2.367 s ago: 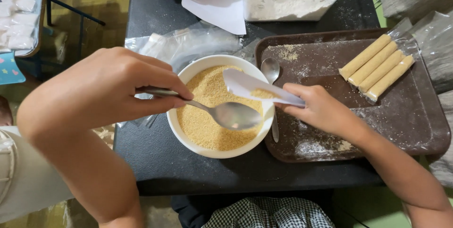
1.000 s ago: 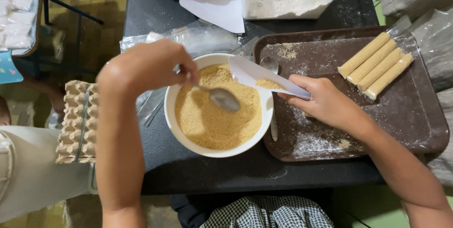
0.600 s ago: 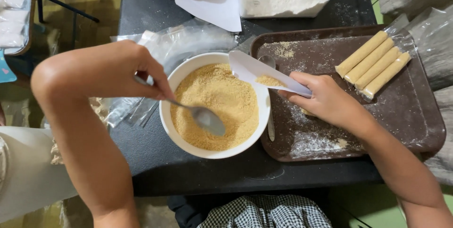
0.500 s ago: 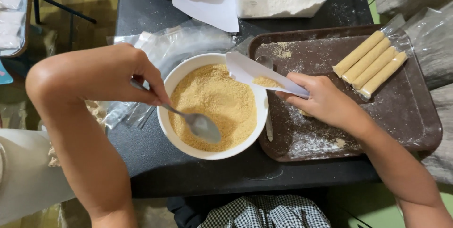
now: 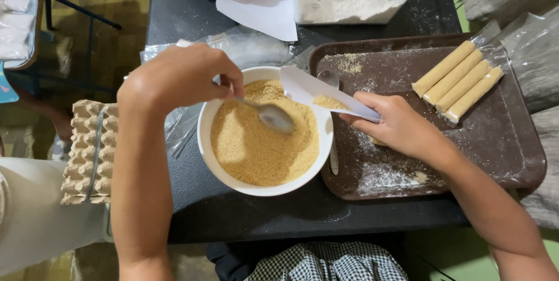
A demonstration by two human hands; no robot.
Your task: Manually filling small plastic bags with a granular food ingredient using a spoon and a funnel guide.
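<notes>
Left hand (image 5: 177,77) closed on a metal spoon (image 5: 273,116) over crumbs in the white bowl (image 5: 218,167) — at the brown tray's (image 5: 518,164) left edge. Right hand (image 5: 399,127) grips a folded paper (image 5: 317,91) over the bowl's rim.

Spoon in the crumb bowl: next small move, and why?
Probably tip the spoon toward the folded white paper. The left hand holds it over the breadcrumbs, and the right hand angles the paper, already carrying some crumbs, over the bowl rim.
</notes>
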